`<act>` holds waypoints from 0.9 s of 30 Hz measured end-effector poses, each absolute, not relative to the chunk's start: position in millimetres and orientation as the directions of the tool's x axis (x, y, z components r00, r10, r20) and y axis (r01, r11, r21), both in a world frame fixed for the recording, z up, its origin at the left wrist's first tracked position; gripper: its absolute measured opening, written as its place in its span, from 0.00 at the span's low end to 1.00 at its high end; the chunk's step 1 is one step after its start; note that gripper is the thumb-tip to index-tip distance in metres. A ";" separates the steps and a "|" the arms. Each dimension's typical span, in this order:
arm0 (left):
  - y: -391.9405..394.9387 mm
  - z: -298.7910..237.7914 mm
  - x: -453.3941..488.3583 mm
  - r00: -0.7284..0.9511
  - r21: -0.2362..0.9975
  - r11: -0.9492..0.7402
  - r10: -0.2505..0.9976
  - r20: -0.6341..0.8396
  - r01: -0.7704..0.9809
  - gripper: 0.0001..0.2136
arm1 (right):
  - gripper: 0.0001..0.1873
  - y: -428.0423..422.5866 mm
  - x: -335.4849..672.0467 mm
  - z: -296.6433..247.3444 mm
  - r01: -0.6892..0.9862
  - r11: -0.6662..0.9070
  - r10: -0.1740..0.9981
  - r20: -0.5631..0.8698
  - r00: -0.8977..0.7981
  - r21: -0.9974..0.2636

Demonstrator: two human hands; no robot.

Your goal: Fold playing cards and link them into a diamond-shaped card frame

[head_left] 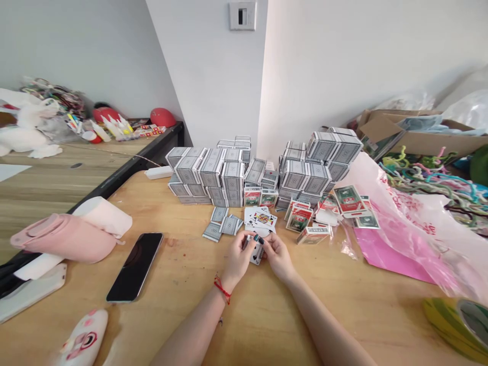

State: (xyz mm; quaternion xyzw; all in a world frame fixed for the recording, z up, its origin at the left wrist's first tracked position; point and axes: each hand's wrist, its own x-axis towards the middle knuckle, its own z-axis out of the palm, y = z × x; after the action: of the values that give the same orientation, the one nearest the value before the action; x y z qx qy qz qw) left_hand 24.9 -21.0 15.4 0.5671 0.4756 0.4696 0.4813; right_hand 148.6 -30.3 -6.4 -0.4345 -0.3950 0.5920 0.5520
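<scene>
My left hand [243, 252] and my right hand [277, 255] meet at the middle of the table, thumbs close together. Both are closed on playing cards [255, 257], a few of which show face up between and below the fingers. How many cards they hold is hidden. Just beyond my fingertips lies a spread of face-up cards [263, 217], a court card among them. Left of it are several face-down cards [223, 224] with grey patterned backs. A red string bracelet [222, 290] circles my left wrist.
Stacked grey-patterned card bundles [221, 170] stand against the wall, with more bundles [324, 162] to the right. Red and green card boxes [300, 217] lie before them. A phone [135, 267] rests at left, a tape roll [457, 323] at right, near pink plastic [392, 254].
</scene>
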 end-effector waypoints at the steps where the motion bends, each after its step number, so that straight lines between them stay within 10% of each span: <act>1: -20.5 13.6 26.0 0.081 0.988 -0.080 0.994 0.070 0.130 0.09 | 0.18 -30.4 148.8 -6.6 -0.294 -0.071 0.997 -0.070 -0.013 -0.953; 27: -26.1 11.9 30.7 0.018 0.887 -0.172 0.983 0.181 0.429 0.08 | 0.15 -39.8 144.1 4.3 -0.125 -0.005 0.997 0.004 -0.073 -0.992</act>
State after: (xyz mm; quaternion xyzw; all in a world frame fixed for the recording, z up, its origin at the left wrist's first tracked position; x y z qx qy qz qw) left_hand 30.7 -26.1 11.9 0.6353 0.5557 0.4268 0.3247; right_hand 144.1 -39.8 4.3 -0.4490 -0.4854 0.5486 0.5116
